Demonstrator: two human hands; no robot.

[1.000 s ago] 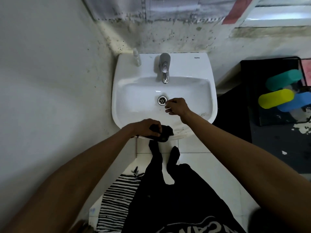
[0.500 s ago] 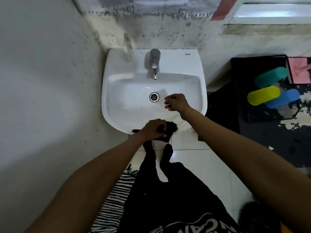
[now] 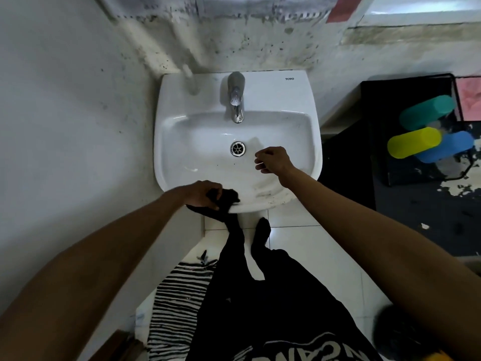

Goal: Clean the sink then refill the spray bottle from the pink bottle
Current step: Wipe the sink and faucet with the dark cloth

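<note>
A person stood over a white wall-mounted sink (image 3: 299, 100) in a narrow washroom, the left hand (image 3: 201, 195) clenched round a dark cloth (image 3: 229, 198) pressed to the sink's near rim, just left of its middle. The right hand (image 3: 274, 160) hovered over the right side of the basin, near the drain (image 3: 238, 148), its fingers loosely curled and grasping nothing that could be made out. Grey smears and specks marked the basin's near-right slope and rim, which suggested the wiping was only partly done; the far side, below the chrome tap (image 3: 236, 99), looked whiter. A small clear bottle (image 3: 190, 82), blurred in the frame, stood at the sink's far-left corner against the stained wall; it may have been the spray bottle awaiting a refill, though its head could not be read. No pink bottle could be identified; teal, yellow and blue cylinders (image 3: 426, 131) lay in a dark tray on the floor to the right of the sink, beside something pink at the frame's edge. By this evidence the cleaning remained under way, and the refilling had not been started.
</note>
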